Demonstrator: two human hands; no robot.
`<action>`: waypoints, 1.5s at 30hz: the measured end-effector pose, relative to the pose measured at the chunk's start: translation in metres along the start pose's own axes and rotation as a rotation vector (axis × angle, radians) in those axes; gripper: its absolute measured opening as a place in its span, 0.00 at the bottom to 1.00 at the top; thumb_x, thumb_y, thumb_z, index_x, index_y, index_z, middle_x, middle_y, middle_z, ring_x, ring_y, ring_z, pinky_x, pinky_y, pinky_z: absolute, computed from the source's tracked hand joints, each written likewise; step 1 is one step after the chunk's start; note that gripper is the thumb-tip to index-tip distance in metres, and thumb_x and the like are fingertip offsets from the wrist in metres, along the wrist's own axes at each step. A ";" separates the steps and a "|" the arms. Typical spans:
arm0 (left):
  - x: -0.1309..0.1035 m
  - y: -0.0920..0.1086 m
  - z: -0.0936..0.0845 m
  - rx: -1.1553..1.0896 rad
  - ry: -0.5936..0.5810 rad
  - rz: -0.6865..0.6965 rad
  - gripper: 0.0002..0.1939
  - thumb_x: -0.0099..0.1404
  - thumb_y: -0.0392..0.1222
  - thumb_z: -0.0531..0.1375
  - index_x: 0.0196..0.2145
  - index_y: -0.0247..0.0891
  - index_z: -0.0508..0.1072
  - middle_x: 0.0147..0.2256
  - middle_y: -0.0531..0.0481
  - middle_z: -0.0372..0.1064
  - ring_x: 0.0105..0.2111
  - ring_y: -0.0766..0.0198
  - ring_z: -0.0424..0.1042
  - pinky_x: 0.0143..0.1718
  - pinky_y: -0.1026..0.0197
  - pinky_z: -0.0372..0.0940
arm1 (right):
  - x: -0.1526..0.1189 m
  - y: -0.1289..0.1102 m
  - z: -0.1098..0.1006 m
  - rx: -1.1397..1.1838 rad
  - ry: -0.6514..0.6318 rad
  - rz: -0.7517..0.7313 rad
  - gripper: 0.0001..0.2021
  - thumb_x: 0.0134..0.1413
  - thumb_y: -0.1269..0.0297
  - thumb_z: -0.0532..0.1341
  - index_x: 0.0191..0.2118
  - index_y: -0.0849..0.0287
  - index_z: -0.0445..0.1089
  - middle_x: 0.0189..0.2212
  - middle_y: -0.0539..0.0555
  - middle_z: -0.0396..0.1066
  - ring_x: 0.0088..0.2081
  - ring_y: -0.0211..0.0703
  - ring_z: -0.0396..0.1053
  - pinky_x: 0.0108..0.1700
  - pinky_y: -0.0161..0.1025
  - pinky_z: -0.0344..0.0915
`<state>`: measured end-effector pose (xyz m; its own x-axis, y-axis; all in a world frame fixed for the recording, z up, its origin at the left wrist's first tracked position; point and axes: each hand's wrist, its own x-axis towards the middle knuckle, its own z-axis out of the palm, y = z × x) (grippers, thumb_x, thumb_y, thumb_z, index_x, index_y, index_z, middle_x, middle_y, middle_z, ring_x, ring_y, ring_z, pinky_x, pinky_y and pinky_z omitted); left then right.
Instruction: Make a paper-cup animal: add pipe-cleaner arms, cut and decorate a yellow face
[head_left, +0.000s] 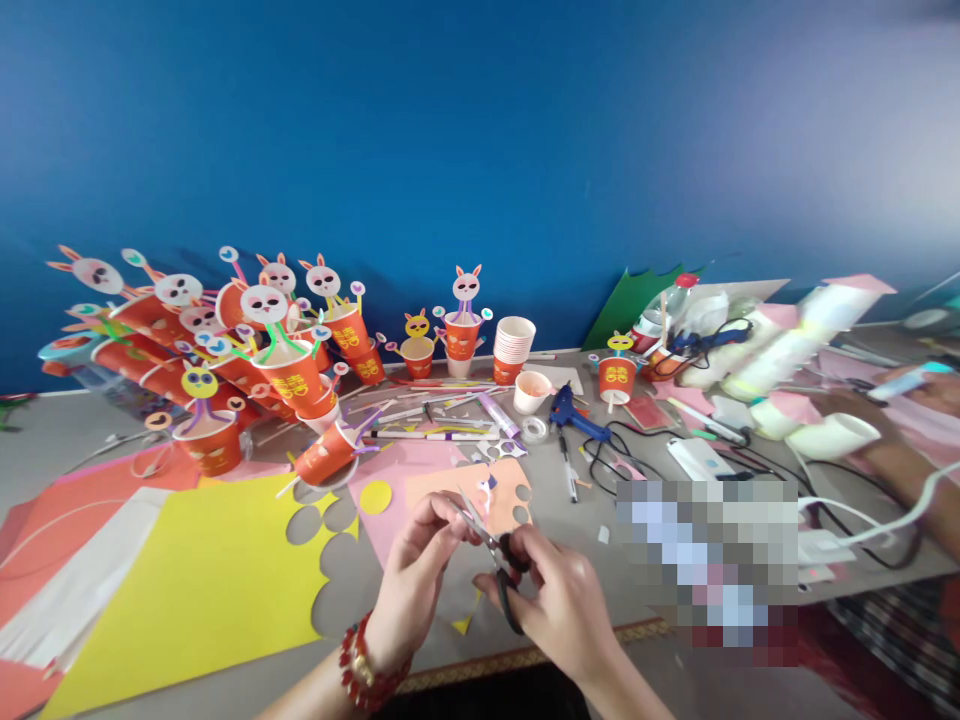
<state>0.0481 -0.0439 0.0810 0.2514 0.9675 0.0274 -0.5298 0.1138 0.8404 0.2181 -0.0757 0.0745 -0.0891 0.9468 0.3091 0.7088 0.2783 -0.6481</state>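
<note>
My right hand (559, 600) is closed around the black handles of a pair of scissors (504, 575), whose blades are parted and point up and left. At the blade tips, the fingers of my left hand (420, 550) are pinched together on a small pale piece of paper (469, 532), mostly hidden by fingertips and blades. Red beads circle that wrist. Beneath both hands lies a peach sheet (442, 508) with round holes cut along its right side. A small yellow scrap (463, 626) rests between my wrists, near the table edge.
Red paper cups with rabbit faces (289, 375) crowd the left. A large yellow sheet (202, 570) with cut-out circles lies in front. Beyond my hands are pens (435, 435), tape (534, 430) and a blue glue gun (574, 412). Cords and another person's arm (889, 450) are at right.
</note>
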 end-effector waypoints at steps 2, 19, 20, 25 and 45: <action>0.000 0.000 0.000 0.008 -0.003 0.000 0.06 0.69 0.38 0.59 0.33 0.38 0.70 0.36 0.49 0.65 0.36 0.63 0.66 0.43 0.60 0.63 | 0.000 0.000 0.000 -0.001 -0.008 0.006 0.13 0.48 0.63 0.67 0.28 0.54 0.59 0.20 0.46 0.68 0.21 0.38 0.67 0.24 0.30 0.58; 0.001 0.004 -0.001 0.025 -0.034 -0.007 0.06 0.69 0.38 0.59 0.32 0.38 0.69 0.35 0.50 0.66 0.36 0.63 0.67 0.43 0.60 0.62 | 0.002 -0.002 -0.005 0.031 -0.014 0.010 0.15 0.49 0.61 0.67 0.26 0.54 0.58 0.19 0.46 0.67 0.20 0.36 0.65 0.23 0.30 0.56; 0.002 0.005 -0.001 0.030 -0.032 -0.009 0.06 0.69 0.38 0.59 0.32 0.38 0.70 0.35 0.50 0.66 0.36 0.63 0.67 0.43 0.60 0.62 | 0.002 -0.002 -0.005 0.028 -0.012 0.007 0.15 0.49 0.61 0.67 0.26 0.54 0.58 0.19 0.46 0.67 0.20 0.36 0.65 0.23 0.30 0.56; 0.001 0.005 0.000 0.048 -0.029 -0.008 0.06 0.69 0.39 0.59 0.32 0.38 0.70 0.34 0.50 0.65 0.36 0.63 0.67 0.43 0.60 0.62 | 0.002 -0.002 -0.005 0.028 -0.026 0.012 0.15 0.49 0.60 0.68 0.26 0.54 0.58 0.19 0.46 0.67 0.21 0.37 0.65 0.24 0.31 0.57; 0.003 0.003 0.000 0.054 -0.032 -0.005 0.07 0.68 0.40 0.59 0.32 0.38 0.70 0.35 0.49 0.67 0.36 0.62 0.66 0.43 0.60 0.62 | 0.002 0.000 -0.006 0.050 -0.045 0.039 0.14 0.49 0.60 0.67 0.25 0.54 0.59 0.18 0.46 0.68 0.20 0.37 0.65 0.23 0.31 0.55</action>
<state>0.0473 -0.0406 0.0836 0.2803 0.9591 0.0394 -0.4841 0.1058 0.8686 0.2225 -0.0747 0.0795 -0.0941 0.9631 0.2520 0.6765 0.2476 -0.6936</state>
